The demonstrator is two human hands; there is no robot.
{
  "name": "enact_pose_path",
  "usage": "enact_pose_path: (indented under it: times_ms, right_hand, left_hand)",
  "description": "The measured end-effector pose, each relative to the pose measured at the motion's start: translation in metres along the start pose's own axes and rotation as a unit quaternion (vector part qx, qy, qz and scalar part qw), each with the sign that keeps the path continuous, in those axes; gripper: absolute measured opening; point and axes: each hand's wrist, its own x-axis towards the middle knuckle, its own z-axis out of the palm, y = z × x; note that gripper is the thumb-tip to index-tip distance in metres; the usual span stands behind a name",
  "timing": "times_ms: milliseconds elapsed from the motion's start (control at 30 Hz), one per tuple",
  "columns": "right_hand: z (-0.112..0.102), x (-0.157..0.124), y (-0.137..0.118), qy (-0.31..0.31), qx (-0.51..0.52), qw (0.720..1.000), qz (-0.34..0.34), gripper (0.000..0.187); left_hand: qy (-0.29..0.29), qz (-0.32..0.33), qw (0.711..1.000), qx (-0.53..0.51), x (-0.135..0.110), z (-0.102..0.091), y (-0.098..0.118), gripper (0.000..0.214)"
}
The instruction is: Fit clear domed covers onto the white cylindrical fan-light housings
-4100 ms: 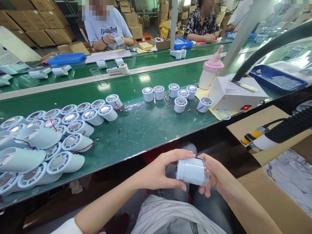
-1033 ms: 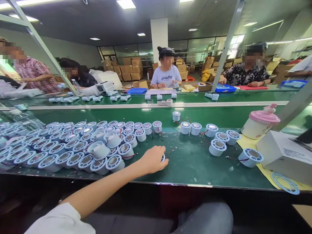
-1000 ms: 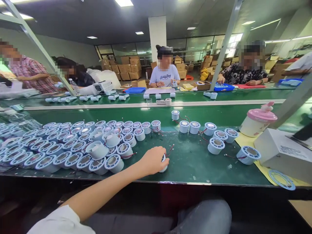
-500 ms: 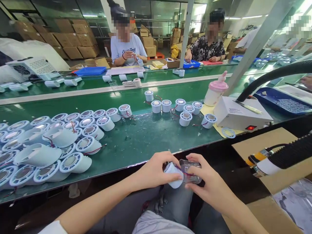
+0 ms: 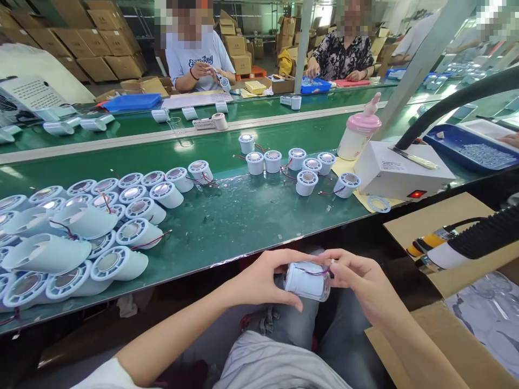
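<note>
Pale-blue housing (image 5: 306,278) is held above the person's lap, just off the near edge of the worktop (image 5: 227,227), its right end inside a clear cup (image 5: 325,290). The left hand (image 5: 261,280) makes a wide C round the housing, thumb below and fingers over the top. The right hand (image 5: 359,278) has its thumb and forefinger nearly together at the cup's end, pinching the dark red wire (image 5: 312,271) by its pale connector. To the right, below the near edge, an open carton (image 5: 413,329) holds clear plastic pieces (image 5: 484,305), with a black ribbed hose (image 5: 482,227) above it.

On the worktop, many housings with wires (image 5: 138,231) crowd the left end, a few lying on top of others. Toward the right end stands a loose cluster of eight more (image 5: 307,182). Near the right front edge a flat blue ring (image 5: 378,203) lies beside a white box (image 5: 401,170) with a red switch; a pink-topped bottle (image 5: 359,135) stands behind.

Beyond the pale rail (image 5: 133,138), a person in a light blue T-shirt (image 5: 198,62) handles a small part, and another in a patterned shirt (image 5: 344,56) reaches to a blue tray (image 5: 315,86).
</note>
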Motion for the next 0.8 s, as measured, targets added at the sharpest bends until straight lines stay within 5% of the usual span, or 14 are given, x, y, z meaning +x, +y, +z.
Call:
enact_pose_path:
  times_ms: [100,200,267,800]
  right_hand:
    - [0.0,-0.008,0.003,-0.039,-0.091,0.993,-0.07,0.016]
    - [0.0,-0.019,0.008,-0.048,-0.247,0.955,-0.155,0.039]
    - [-0.001,-0.024,0.011,-0.046,-0.285,0.939,-0.186,0.037]
    - [-0.003,-0.03,-0.004,-0.114,-0.053,0.992,0.011,0.037]
  left_hand:
    - [0.018,-0.07,0.993,-0.088,-0.004,0.004,0.004,0.073]
    - [0.024,-0.105,0.982,-0.152,-0.008,0.006,0.006,0.071]
    - [0.012,-0.107,0.982,-0.155,-0.01,0.005,0.007,0.073]
    - [-0.007,0.004,0.999,-0.042,-0.013,0.005,0.022,0.079]
